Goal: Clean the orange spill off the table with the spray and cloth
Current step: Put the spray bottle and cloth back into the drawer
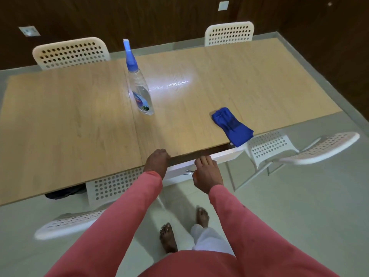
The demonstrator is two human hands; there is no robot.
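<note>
No orange spill shows on the light wooden table [79,120], so the wiping looks done or not begun; the clear spray bottle with blue nozzle [139,90] stands mid-table, and the crumpled blue cloth [230,124] overhangs the near edge. The left hand [156,161] curls over the near edge, while the right hand [206,173], fingers bent, rests on a white drawer front [223,156] below; next likely calls for reaching to the bottle or cloth.

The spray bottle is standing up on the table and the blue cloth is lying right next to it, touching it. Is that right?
Not quite. The spray bottle does stand upright on the table, but the blue cloth isn't touching it. The head view shows the cloth lying well apart from the bottle, off to the right at the near edge, with one corner hanging over the edge.
</note>
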